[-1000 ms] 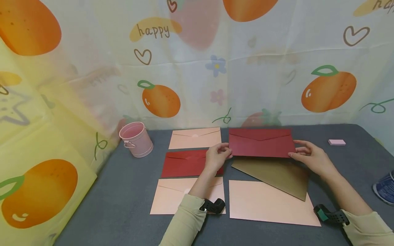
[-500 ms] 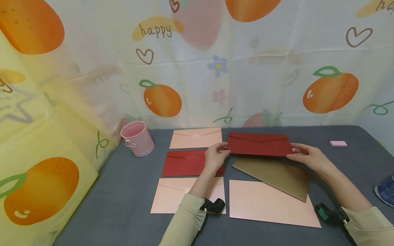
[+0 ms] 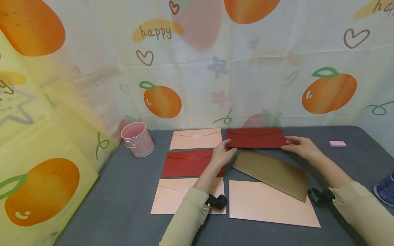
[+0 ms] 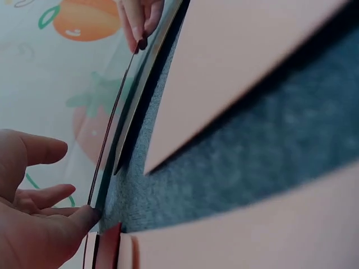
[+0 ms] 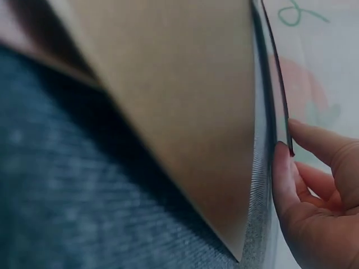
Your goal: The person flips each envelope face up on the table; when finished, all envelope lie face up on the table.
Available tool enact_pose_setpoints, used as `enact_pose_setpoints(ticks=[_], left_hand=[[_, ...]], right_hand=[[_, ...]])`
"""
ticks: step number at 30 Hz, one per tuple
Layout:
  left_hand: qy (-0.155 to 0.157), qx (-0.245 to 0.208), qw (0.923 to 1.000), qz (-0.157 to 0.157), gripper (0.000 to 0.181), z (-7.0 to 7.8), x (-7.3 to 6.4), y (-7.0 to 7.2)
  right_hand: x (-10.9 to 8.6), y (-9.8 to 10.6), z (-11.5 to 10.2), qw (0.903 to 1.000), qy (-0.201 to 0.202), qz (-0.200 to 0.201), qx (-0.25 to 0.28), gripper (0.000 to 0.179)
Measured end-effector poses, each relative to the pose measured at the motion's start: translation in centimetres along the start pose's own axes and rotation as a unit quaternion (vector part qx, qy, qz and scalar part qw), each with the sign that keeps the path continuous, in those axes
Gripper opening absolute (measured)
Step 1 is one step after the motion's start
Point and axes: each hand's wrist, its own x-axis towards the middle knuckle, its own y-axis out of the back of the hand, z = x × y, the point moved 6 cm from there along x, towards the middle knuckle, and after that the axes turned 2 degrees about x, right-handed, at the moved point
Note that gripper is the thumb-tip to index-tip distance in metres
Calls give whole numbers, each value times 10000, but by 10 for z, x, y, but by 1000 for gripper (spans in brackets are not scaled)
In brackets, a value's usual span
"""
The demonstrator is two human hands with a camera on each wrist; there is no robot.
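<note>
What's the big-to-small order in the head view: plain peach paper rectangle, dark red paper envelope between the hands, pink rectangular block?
Largest: plain peach paper rectangle
Next: dark red paper envelope
Smallest: pink rectangular block
The peach one lies nearest.

The held envelope (image 3: pixel 256 138) is deep red, as is the middle-left envelope (image 3: pixel 184 165); the far-left envelope (image 3: pixel 196 140), the near-left envelope (image 3: pixel 172 196) and the near-right envelope (image 3: pixel 261 205) are pale peach-pink, and the slanted envelope (image 3: pixel 272 172) is olive-gold. Against the dark blue-grey tabletop (image 3: pixel 101 205), the bucket (image 3: pixel 138 140) and the small block (image 3: pixel 337 144) are light pink, and the sleeves (image 3: pixel 184 218) are pale khaki. The cloth backdrop (image 3: pixel 261 41) is white, yellow at left, patterned with green-leaved oranges (image 3: pixel 162 101), brown hearts (image 3: pixel 144 55), and blue and pink flowers (image 3: pixel 218 67).
</note>
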Motion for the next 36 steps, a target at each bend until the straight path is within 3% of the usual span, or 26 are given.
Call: enact_pose_setpoints(ticks=[13, 24, 28, 30, 32, 34, 36], left_hand=[[115, 444, 9984, -316, 53, 0, 5, -10], [-176, 807, 9949, -578, 56, 1, 4, -12], [-475, 1126, 9905, -635, 57, 4, 0, -9], [-698, 1377, 9848, -791, 58, 7, -5, -8], [-984, 1723, 9740, -1090, 58, 11, -11, -9], [-1289, 2146, 9561, -1524, 59, 14, -18, -12], [-1512, 2630, 9316, -2002, 62, 14, -26, -14]], right_hand=[[5, -3, 0, 9997, -141, 156, -126, 73], [1, -3, -9, 9978, -126, 102, -650, 68], [-5, -3, -13, 9941, 158, 3, -1073, 69], [-10, -4, -17, 9904, 488, 7, -1293, 68], [-19, -7, -23, 9853, 823, 63, -1492, 65], [-30, -10, -30, 9796, 1156, 111, -1642, 63], [-41, -15, -37, 9742, 1425, 87, -1749, 62]])
